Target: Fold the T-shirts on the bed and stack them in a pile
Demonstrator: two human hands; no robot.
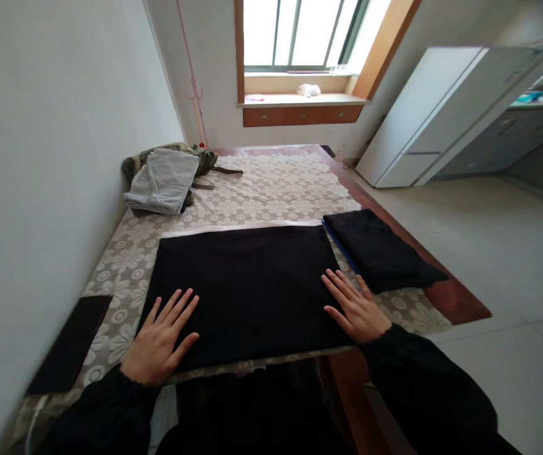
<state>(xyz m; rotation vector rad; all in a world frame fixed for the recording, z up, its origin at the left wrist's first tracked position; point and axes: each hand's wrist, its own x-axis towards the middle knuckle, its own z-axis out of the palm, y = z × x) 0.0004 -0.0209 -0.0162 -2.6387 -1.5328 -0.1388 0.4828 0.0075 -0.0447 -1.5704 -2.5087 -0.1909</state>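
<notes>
A flat black cloth [252, 284] with a white strip along its far edge lies before me on the patterned tablecloth [275, 189]. My left hand [160, 338] rests on its left near corner, palm down with fingers spread. On the right edge of the cloth lies my right hand [354, 306], also flat with its fingers apart. Just beyond that hand is a folded black cloth [380, 253] with a blue edge on its left side. Neither hand grips anything.
Folded grey fabric [169, 180] sits on a camouflage item with straps [205, 161] at the far left. A black flat object [69, 347] lies at the near left, by the wall [62, 126]. A white fridge [442, 114] stands beyond the table on the right.
</notes>
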